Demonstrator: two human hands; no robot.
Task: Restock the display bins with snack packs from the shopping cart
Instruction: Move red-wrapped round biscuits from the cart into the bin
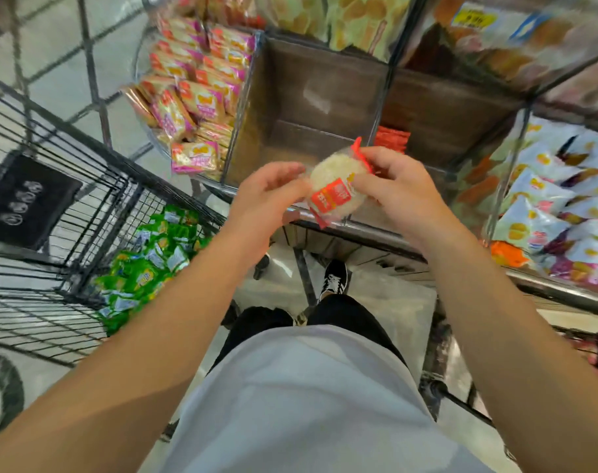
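Red-and-clear wrapping covers the round, pale snack pack (337, 186) that both hands hold over the front edge of the display bins. The right hand (398, 186) pinches the pack's right side, fingers curled over the wrapper; the left hand (268, 191) touches its left edge with curled fingers, though motion blur hides how firmly it grips.

Directly behind the pack stands a clear-walled bin (311, 107) with a bare brown floor. Left of it, a bin is piled with pink-and-orange packs (191, 97). To the right, another brown-floored bin holds a few red packs (391, 138) at its near corner, and farther right lie white-and-blue bags (564, 199). Bins at the back carry yellow-green packets (345, 18), blurred.

A metal rail (393, 240) runs along the front of the bins, just below the hands.

At the left stands the black wire shopping cart (52, 206), its basket holding green snack packs (147, 261) heaped against the near wall. The person's white shirt (308, 404), dark trousers and a black shoe (335, 278) show below, on a pale tiled floor (58, 56).
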